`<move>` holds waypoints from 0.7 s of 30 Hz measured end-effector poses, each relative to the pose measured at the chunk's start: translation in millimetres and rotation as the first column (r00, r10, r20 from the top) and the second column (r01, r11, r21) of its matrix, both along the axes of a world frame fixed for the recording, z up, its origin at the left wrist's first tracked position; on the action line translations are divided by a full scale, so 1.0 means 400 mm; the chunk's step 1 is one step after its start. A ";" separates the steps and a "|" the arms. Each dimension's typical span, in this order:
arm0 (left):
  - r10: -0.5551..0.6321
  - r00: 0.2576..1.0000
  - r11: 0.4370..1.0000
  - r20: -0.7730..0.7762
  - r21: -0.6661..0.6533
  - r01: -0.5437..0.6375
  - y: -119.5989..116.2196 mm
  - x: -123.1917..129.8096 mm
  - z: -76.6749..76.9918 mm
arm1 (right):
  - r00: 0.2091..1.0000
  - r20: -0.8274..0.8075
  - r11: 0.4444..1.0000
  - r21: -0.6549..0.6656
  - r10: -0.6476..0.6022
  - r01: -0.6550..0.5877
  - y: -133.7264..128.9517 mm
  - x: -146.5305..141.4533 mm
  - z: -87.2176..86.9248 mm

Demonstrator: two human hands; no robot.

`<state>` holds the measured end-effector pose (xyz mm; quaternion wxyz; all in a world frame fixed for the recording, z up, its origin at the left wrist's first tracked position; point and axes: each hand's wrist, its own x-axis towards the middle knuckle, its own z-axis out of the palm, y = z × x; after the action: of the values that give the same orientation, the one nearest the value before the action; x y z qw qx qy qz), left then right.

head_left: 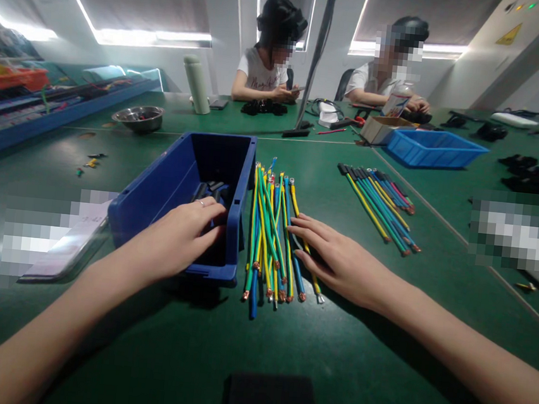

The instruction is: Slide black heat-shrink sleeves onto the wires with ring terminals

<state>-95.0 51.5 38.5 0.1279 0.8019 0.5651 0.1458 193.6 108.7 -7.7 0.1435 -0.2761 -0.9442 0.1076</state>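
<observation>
My left hand [190, 232] reaches over the front of a dark blue bin [156, 191], its fingertips down among small black pieces [214, 187]; what they grip, if anything, is hidden. Right of the bin lies a loose pile of yellow-green and blue wires [267, 227] with bare copper ends towards me and metal lugs at the far ends. My right hand [336, 253] rests at the pile's right edge, fingers extended and slightly apart, touching a yellow wire. Further right, wires with black sleeves [377, 203] lie side by side in a slanted row.
A black block [270, 394] lies near the front edge. A steel bowl [139, 118], a green bottle [197, 84], a metal pole [318, 54] and a light blue tray [434, 149] stand further back. A plastic-covered sheet [70, 240] lies left. Two people sit across the table.
</observation>
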 end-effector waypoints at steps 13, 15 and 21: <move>-0.005 1.000 1.000 0.003 0.024 0.005 -0.002 0.002 0.002 | 1.000 -0.026 1.000 -0.005 -0.009 0.009 -0.002 -0.002 -0.006; -0.003 1.000 1.000 0.002 0.024 0.003 -0.002 0.002 0.002 | 0.999 -0.046 1.000 -0.004 -0.010 0.010 -0.002 -0.002 -0.007; -0.001 1.000 1.000 -0.001 0.018 0.001 -0.003 -0.001 0.001 | 1.000 -0.002 1.000 -0.013 -0.029 0.029 -0.006 -0.002 -0.001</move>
<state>-95.3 50.5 39.0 0.1204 0.8034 0.5635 0.1502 192.9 106.3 -8.2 0.1442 -0.2903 -0.9394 0.1119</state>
